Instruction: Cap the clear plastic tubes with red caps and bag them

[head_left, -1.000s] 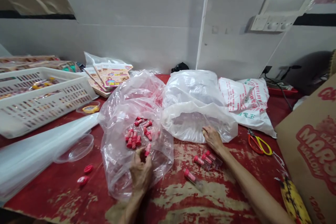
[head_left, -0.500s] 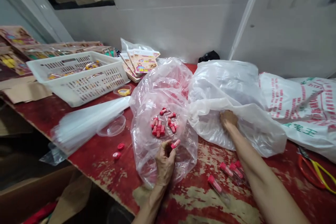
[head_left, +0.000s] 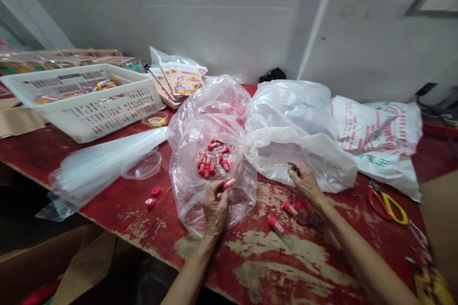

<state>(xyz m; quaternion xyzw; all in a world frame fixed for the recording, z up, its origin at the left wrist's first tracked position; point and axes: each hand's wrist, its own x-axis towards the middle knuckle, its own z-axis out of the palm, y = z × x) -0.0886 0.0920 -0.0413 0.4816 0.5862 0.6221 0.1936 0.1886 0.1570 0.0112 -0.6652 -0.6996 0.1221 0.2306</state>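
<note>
My left hand [head_left: 216, 208] is closed around a small red-capped tube [head_left: 229, 183] with pink contents, pinched at the fingertips. It rests over the front of a clear plastic bag [head_left: 182, 190], in whose mouth several similar tubes [head_left: 206, 167] lie. At the opening of a white plastic bag [head_left: 300, 136], my right hand [head_left: 307, 182] has its thumb and fingers drawn together; what they hold, if anything, is too small to make out. Below that hand, several red-capped clear tubes [head_left: 302, 209] lie on the table, and another such tube [head_left: 279, 227] lies nearer to me.
On the red worn table [head_left: 136, 219], a white basket [head_left: 118, 119] and printed cards [head_left: 184, 81] stand left. Flat plastic bags [head_left: 103, 164], a clear round dish [head_left: 145, 166] and red caps [head_left: 150, 203] lie nearer. At right are a printed sack [head_left: 379, 128] and scissors [head_left: 388, 205].
My right hand has drawn back out of the white bag towards me. My left hand keeps the tube over the clear bag. The view has turned slightly right.
</note>
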